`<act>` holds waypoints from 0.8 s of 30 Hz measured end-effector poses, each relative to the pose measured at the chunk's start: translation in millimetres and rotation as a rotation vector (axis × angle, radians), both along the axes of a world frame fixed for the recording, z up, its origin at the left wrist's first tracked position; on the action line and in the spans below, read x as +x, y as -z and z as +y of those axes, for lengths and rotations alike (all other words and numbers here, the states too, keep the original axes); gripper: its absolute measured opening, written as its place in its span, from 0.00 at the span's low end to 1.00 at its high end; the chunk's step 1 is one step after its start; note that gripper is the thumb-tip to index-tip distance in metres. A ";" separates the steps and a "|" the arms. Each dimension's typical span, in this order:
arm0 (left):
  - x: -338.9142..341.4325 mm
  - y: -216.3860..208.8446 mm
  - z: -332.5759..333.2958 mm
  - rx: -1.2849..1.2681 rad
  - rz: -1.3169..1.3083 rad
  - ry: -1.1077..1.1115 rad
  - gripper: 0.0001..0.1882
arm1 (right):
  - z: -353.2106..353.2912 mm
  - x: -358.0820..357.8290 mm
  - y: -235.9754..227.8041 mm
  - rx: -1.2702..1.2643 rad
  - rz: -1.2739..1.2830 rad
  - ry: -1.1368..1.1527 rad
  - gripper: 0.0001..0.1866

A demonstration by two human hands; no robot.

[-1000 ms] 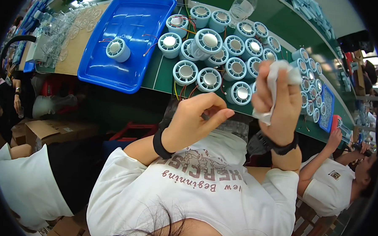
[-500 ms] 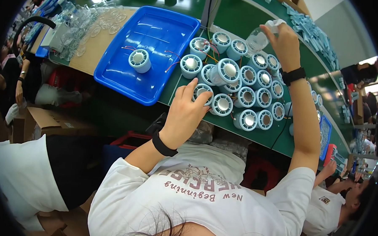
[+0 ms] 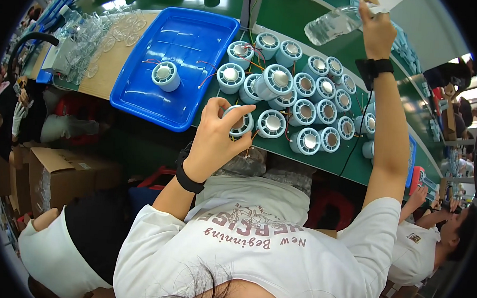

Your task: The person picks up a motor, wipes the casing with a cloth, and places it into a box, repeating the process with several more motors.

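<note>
My left hand (image 3: 218,132) is closed round the side of a light-blue plastic cylinder (image 3: 241,123) with a slotted rim and a round centre, at the near left of a group. In my raised right hand (image 3: 378,32) is a clear plastic bottle (image 3: 331,26), gripped near its neck and tilted, base toward the left. Something white, like a cloth or tissue (image 3: 381,9), shows by the fingers there. Beside my left hand stands another cylinder with a silver centre (image 3: 272,123). One cylinder rests on top of others (image 3: 276,80). Thin coloured wires trail from several.
A blue tray (image 3: 179,34) at the left holds one cylinder (image 3: 165,75). Beyond it, clear plastic parts (image 3: 113,34) lie on cardboard. A black cable (image 3: 355,146) crosses the green table (image 3: 323,162). Co-workers sit at right (image 3: 420,247) and left (image 3: 69,248).
My right hand has lifted the bottle up and away, tipping it further sideways. My left hand has closed round the near-left cylinder and shifted it slightly. The whole view has moved a little.
</note>
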State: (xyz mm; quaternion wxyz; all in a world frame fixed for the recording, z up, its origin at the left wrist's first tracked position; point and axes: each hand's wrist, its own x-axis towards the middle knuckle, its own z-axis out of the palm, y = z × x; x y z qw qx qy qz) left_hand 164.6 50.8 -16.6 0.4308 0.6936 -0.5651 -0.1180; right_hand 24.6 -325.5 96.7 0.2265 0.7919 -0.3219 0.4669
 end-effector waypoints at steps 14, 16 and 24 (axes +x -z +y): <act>16.5 -21.0 41.2 -0.283 0.699 -0.108 0.26 | -68.2 -48.3 14.6 1.251 -0.628 -0.252 0.18; 21.5 -24.4 45.5 -0.331 0.852 -0.064 0.29 | -57.5 -44.7 18.2 1.083 -0.558 -0.179 0.18; 19.8 -26.6 44.4 -0.349 1.427 0.271 0.44 | 3.8 4.1 35.4 -0.060 -0.100 -0.220 0.21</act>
